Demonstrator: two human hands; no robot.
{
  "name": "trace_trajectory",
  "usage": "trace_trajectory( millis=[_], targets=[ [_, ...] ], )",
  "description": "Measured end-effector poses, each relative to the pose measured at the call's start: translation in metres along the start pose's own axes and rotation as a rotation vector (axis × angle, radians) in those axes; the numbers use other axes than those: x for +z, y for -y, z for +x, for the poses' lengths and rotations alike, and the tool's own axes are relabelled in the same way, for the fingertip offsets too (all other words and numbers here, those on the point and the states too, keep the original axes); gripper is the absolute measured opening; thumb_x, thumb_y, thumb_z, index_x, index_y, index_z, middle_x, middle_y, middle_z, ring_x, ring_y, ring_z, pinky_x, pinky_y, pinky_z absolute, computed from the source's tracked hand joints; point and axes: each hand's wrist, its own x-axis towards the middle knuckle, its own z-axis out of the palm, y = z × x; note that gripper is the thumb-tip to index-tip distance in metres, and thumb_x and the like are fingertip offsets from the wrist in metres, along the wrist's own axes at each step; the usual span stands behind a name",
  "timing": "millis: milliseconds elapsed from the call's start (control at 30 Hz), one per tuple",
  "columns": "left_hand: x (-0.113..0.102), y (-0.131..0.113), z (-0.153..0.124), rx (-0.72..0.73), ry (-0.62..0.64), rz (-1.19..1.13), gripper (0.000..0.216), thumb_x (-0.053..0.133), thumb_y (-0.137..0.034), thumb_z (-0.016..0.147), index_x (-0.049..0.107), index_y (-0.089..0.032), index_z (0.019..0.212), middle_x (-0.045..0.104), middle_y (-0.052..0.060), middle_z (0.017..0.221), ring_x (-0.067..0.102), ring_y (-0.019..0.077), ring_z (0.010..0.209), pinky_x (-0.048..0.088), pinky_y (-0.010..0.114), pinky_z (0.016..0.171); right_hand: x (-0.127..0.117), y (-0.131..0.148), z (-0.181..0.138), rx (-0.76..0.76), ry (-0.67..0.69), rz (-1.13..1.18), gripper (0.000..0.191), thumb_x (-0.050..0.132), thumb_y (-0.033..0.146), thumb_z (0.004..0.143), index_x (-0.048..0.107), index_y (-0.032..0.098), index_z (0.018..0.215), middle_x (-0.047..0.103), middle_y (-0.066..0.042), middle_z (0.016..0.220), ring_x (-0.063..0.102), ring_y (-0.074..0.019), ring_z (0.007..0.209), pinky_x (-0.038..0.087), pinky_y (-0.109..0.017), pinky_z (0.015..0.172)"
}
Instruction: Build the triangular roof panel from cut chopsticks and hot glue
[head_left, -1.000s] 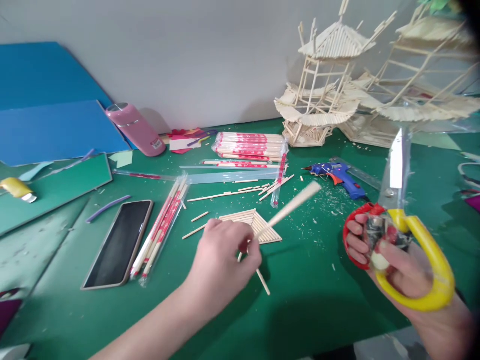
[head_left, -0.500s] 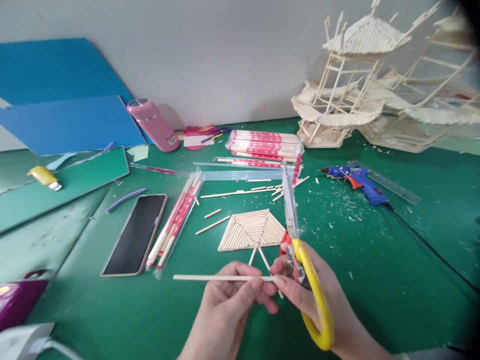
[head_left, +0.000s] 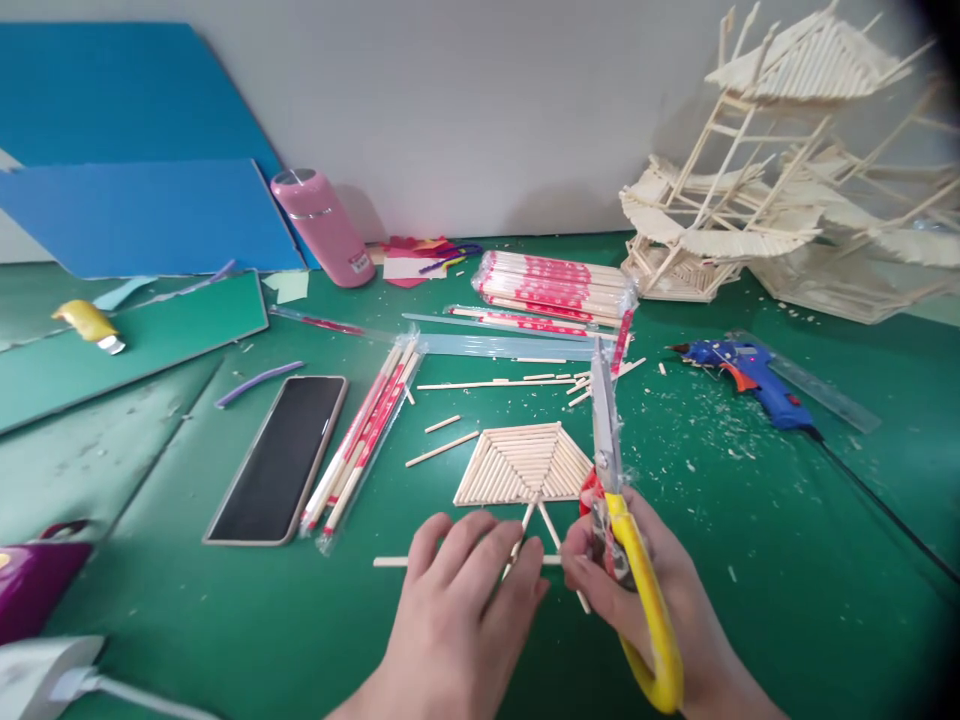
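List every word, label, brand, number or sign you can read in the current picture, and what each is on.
No text is legible.
Pink bottle: small label, too small to read.
Large pack of sticks: red printing, too blurred to read.
Small pack of sticks: red printing, too blurred to read.
Scissors: no readable marking.
Phone: dark screen, no text showing.

I'm at a craft table [head_left: 300, 640]: scissors [head_left: 626, 522] in my right fingers [head_left: 598, 586], a glue gun [head_left: 759, 377] to their right, a stick tower [head_left: 750, 243] past them.
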Motion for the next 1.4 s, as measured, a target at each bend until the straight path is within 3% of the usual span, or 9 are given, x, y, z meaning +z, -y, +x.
trace_trajectory(
  millis=[67,133,267,400,567,867,1067,1267,1400],
  targets=[
    [0.005,0.013,0.002,0.081,0.117,0.0,0.023,0.038,-0.016,0.089,0.059,-0.016,0.098,0.063,0.004,0.073,0.053,0.0155,0.062,0.037,0.032,0.06,0.001,0.001,0.002,-0.015,0.002,-0.014,0.029,0.068,0.032,0.067,0.049,0.023,0.086,0.057,0.003,0.062,0.051,-0.0096,0.045,0.048,-0.022,0.041],
    [0.007,0.023,0.001,0.106,0.191,0.017,0.025,0.036,-0.014,0.088,0.058,-0.013,0.1,0.059,0.004,0.07,0.049,0.0143,0.057,0.035,0.029,0.054,-0.002,0.004,0.004,-0.024,-0.03,-0.022,0.028,0.068,0.032,0.067,0.051,0.023,0.087,0.061,0.0,0.071,0.055,-0.0113,0.051,0.05,-0.024,0.045],
    [0.005,0.036,0.0,0.154,0.219,0.152,0.027,0.035,-0.01,0.087,0.057,-0.012,0.102,0.059,0.008,0.08,0.052,0.0179,0.067,0.037,0.032,0.059,-0.015,0.01,0.007,0.017,-0.164,-0.024,0.035,0.071,0.029,0.065,0.052,0.024,0.094,0.062,-0.004,0.088,0.058,-0.014,0.062,0.053,-0.028,0.055],
    [0.008,0.043,0.001,0.209,0.241,0.205,0.026,0.036,-0.012,0.088,0.058,-0.011,0.101,0.059,0.007,0.08,0.054,0.0175,0.068,0.039,0.033,0.062,-0.029,0.005,0.008,0.08,-0.261,0.064,0.036,0.07,0.027,0.067,0.052,0.026,0.099,0.059,-0.001,0.083,0.056,-0.0134,0.063,0.05,-0.025,0.053],
    [0.011,0.045,0.001,0.242,0.275,0.153,0.024,0.038,-0.009,0.087,0.056,-0.008,0.104,0.061,0.007,0.076,0.054,0.0176,0.069,0.039,0.034,0.064,-0.035,-0.004,0.01,0.064,-0.252,0.169,0.032,0.068,0.024,0.068,0.054,0.029,0.096,0.057,0.001,0.075,0.051,-0.0123,0.053,0.041,-0.024,0.042],
    [0.016,0.04,0.009,0.12,0.186,0.079,0.005,0.052,-0.009,0.082,0.057,-0.011,0.082,0.059,0.003,0.069,0.052,0.0129,0.059,0.037,0.029,0.059,-0.031,0.003,0.011,0.084,-0.272,0.294,0.02,0.063,0.023,0.073,0.051,0.026,0.088,0.049,0.003,0.069,0.045,-0.0081,0.053,0.034,-0.02,0.045],
    [0.02,0.042,0.009,0.078,0.183,0.069,0.005,0.052,-0.011,0.083,0.055,-0.014,0.085,0.058,0.001,0.069,0.051,0.013,0.06,0.037,0.029,0.059,-0.032,0.002,0.013,0.078,-0.258,0.305,0.02,0.063,0.023,0.073,0.051,0.027,0.088,0.048,0.003,0.068,0.044,-0.0085,0.052,0.034,-0.021,0.044],
    [0.021,0.041,0.01,0.052,0.153,0.074,0.003,0.053,-0.012,0.083,0.053,-0.015,0.081,0.057,0.0,0.066,0.05,0.0134,0.059,0.036,0.029,0.058,-0.035,0.001,0.012,0.1,-0.234,0.291,0.028,0.067,0.023,0.07,0.052,0.029,0.093,0.053,0.003,0.07,0.045,-0.0076,0.048,0.036,-0.02,0.041],
    [0.022,0.04,0.01,0.041,0.144,0.075,0.005,0.053,-0.012,0.083,0.053,-0.016,0.08,0.056,0.0,0.065,0.049,0.013,0.058,0.036,0.029,0.058,-0.044,-0.006,0.007,0.143,-0.225,0.272,0.036,0.069,0.021,0.069,0.055,0.032,0.1,0.058,0.001,0.08,0.054,-0.0113,0.058,0.043,-0.021,0.045]
  ],
)
